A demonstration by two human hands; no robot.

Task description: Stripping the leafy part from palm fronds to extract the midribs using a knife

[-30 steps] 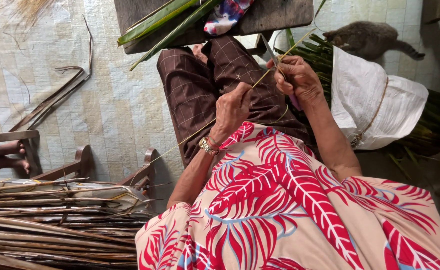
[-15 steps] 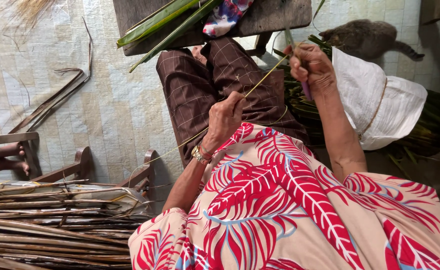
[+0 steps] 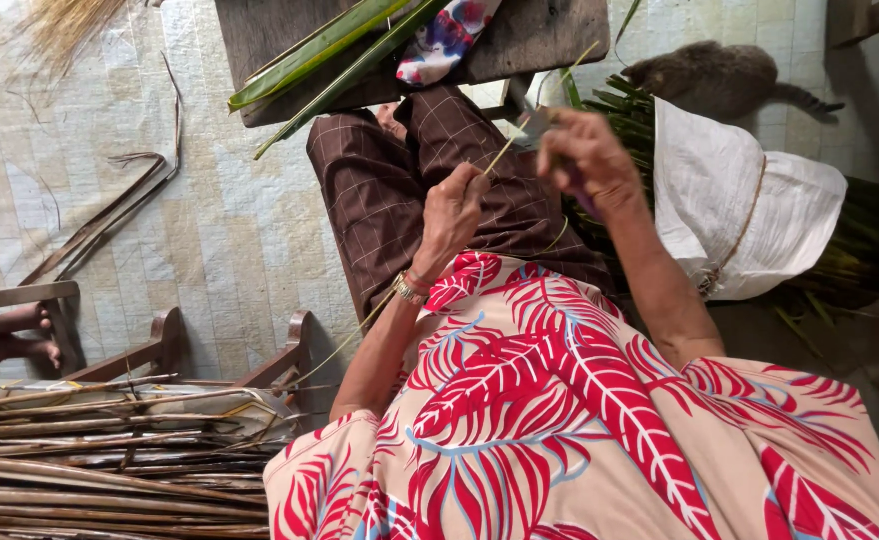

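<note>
right hand (image 3: 584,160) back near left since half a second ago, small knife blade (image 3: 521,112) at fingers | left hand (image 3: 451,215) fingers pinching thin yellow leaf midrib (image 3: 499,160) | midrib between both hands | another scraping stroke likely

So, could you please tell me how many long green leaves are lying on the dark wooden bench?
2: one long green leaf lies nearer the bench's left end, the other long green leaf beside it, both slanting across the dark wooden bench. More may lie beyond the frame.

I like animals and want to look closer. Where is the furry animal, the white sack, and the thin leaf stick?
furry animal (image 3: 719,75), head view, middle of its back.
white sack (image 3: 739,205), head view, its flat side.
thin leaf stick (image 3: 501,158), head view, stretch between the hands.
</note>
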